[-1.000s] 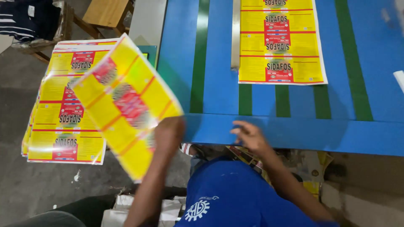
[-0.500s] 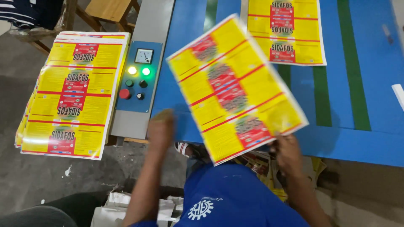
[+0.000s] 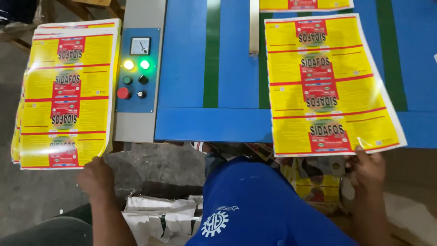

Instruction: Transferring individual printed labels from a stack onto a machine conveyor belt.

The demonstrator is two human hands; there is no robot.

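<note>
Ctrl panel (image 3: 135, 73) betw. label stack (image 3: 63, 95), sheet (image 3: 327, 86)

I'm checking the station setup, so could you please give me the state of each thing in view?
Printed sheet: flat on the blue table, near edge overhanging, held by the right hand.
Sheet stack: piled beside the control panel, left hand at its near edge.
Yellow lamp: lit.
Green lamp: lit.
Second sheet: flat, farther up the table.

single head cam, looks steeply down from above, close range, blue worktop (image 3: 191, 123) ahead, own lap and both hands at bottom edge
</note>
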